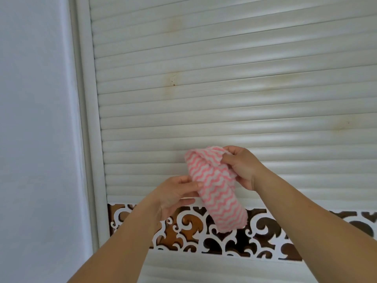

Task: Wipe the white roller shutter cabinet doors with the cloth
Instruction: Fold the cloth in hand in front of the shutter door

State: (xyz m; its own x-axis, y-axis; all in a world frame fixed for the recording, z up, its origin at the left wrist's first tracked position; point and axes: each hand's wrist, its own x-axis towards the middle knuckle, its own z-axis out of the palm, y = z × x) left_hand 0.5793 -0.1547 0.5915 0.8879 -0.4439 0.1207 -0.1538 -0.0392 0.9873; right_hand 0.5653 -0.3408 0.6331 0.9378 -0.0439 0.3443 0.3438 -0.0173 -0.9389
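A white roller shutter cabinet door (234, 78) of horizontal slats fills the view, with yellowish stains and a few brown specks on it. In front of its lower part hangs a pink-and-white zigzag cloth (216, 190), folded into a long bundle. My right hand (240, 166) pinches the cloth's top end. My left hand (175, 195) touches the cloth's left side with fingers extended and thumb against it. The cloth is held just off the slats; whether it touches them I cannot tell.
A white fretwork band (265, 233) with brown backing runs across below the door, and more white slats (224, 270) lie under it. A white vertical frame post (89, 119) borders the door on the left, next to a plain white wall (34, 129).
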